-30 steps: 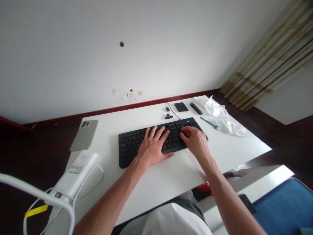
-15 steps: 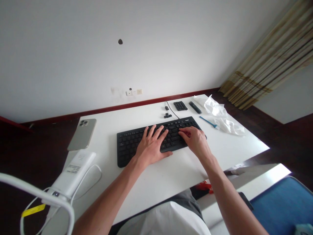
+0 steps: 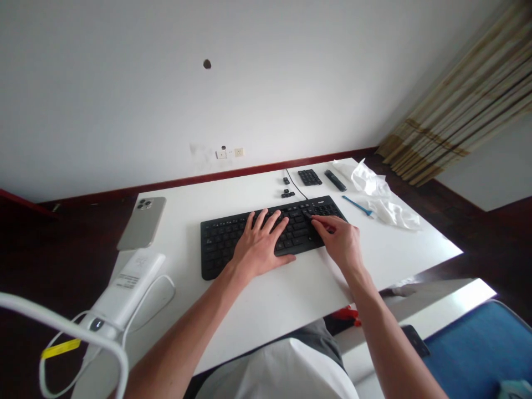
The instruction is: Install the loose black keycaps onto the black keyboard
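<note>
A black keyboard [image 3: 216, 244] lies at a slant on the white table. My left hand [image 3: 260, 244] rests on its middle, fingers spread flat and thumb on the tabletop by the near edge. Over the right part of the keyboard, my right hand [image 3: 338, 235] is closed in a pinch, its fingertips down among the keys. Whatever is between them is too small and dark to make out. Behind the keyboard are a few loose black keycaps [image 3: 287, 194], another keycap [image 3: 286, 180], and a block of black keycaps [image 3: 310, 177] set close together.
Right of the keycaps lie a black stick-shaped object [image 3: 334, 180], a blue tool [image 3: 357, 205] and a crumpled clear plastic bag [image 3: 386, 197]. At the left are a phone [image 3: 143, 221] and a white power strip [image 3: 128, 288] with cable. A blue seat [image 3: 469, 349] stands at lower right.
My right hand has shifted slightly right along the keyboard, still pinching. My left hand stays spread on the keys. The whole view has moved a little.
</note>
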